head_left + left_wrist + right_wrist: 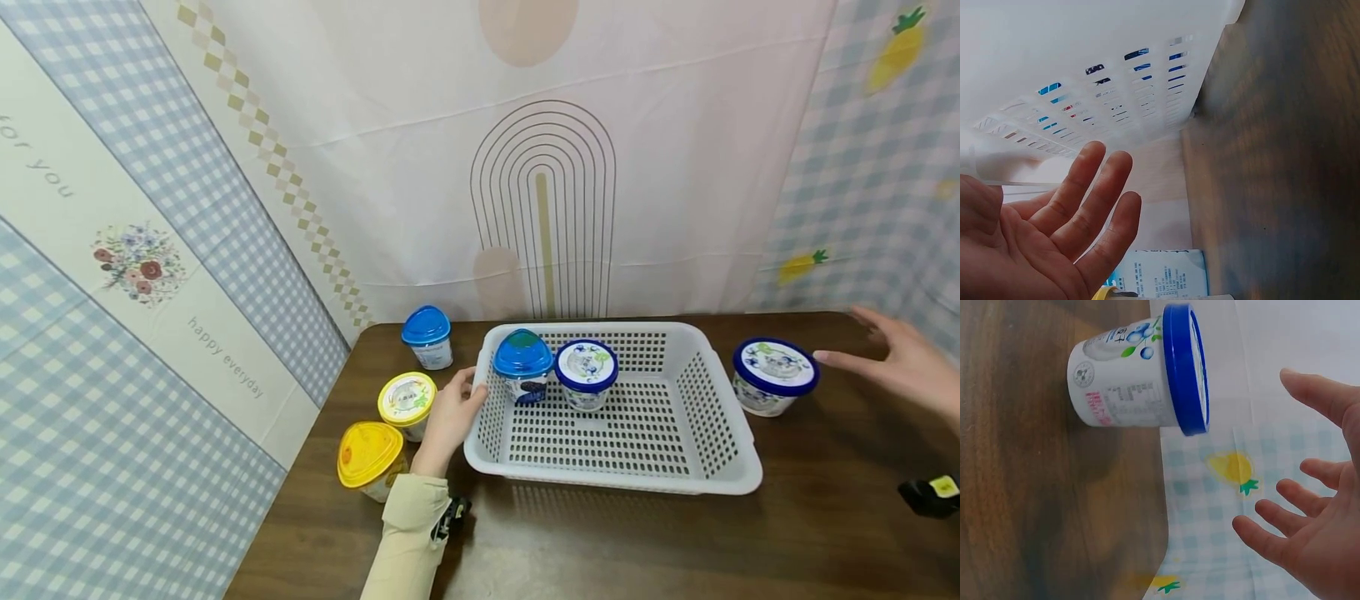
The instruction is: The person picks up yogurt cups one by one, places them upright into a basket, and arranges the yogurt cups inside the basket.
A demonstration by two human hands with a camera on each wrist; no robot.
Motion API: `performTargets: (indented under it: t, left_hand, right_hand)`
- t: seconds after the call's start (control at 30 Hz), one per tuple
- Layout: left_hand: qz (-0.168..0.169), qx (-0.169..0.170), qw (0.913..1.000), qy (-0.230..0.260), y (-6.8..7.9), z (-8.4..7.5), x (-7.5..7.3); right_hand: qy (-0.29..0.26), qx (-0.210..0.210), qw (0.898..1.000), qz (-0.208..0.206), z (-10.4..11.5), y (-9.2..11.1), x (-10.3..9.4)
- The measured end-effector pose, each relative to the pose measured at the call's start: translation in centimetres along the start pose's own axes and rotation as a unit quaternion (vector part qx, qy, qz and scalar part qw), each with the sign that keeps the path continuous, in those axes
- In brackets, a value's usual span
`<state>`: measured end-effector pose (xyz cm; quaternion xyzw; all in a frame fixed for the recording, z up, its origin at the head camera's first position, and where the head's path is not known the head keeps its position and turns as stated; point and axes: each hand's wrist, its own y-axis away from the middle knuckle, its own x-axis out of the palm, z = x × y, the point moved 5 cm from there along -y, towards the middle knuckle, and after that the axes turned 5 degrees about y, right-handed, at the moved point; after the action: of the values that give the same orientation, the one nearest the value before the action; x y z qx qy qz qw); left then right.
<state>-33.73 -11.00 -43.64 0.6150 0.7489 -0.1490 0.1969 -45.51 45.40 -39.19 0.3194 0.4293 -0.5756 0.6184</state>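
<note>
My left hand [447, 417] is at the left rim of a white perforated plastic basket [600, 479], its fingers relaxed beside the wall in the left wrist view. In the basket's left half stand a tub with a blue triangular lid [522, 354] and a round blueberry-print yogurt tub [587, 367]. Another round tub with a dark blue lid [776, 367] stands on the table right of the basket. My right hand [903, 358] is just right of this tub, fingers spread and holding nothing; the right wrist view shows a gap between the hand and the tub [1125, 381].
Left of the basket stand a blue-lidded tub [427, 337], a round yellow-lidded tub [407, 400] and a yellow triangular-lidded tub [371, 458], the last two close to my left hand and forearm. A printed cloth [660, 183] hangs behind the brown table [570, 550].
</note>
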Motion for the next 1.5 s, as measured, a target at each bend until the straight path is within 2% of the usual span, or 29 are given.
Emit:
performTargets:
  t: [0.27, 0.6, 0.77, 0.9, 1.07, 1.5]
  left_hand:
    - [0.002, 0.003, 1.0000, 0.004, 0.0, -0.1, 0.0]
    - [0.003, -0.001, 0.9999, 0.010, 0.0, 0.1, -0.1]
    - [0.001, -0.004, 0.9999, 0.011, 0.1, 0.2, -0.1]
    - [-0.001, -0.003, 1.0000, 0.007, 0.1, 0.3, 0.0]
    - [0.001, 0.011, 0.9999, 0.005, 0.1, 0.2, 0.0]
    - [0.004, -0.004, 1.0000, 0.001, 0.1, 0.1, 0.0]
  right_hand:
    - [-0.033, 0.006, 0.999, -0.003, -1.0, 1.0, 0.9]
    - [-0.054, 0.023, 0.998, 0.033, -1.3, 2.1, 2.8]
    - [-0.066, 0.018, 0.997, 0.039, -1.3, 2.7, 3.4]
    - [-0.078, 0.029, 0.996, 0.044, -1.5, 3.2, 4.3]
    - [-0.069, 0.038, 0.996, 0.044, -1.5, 3.9, 5.2]
    - [-0.073, 0.037, 0.995, 0.064, -1.2, 4.1, 6.5]
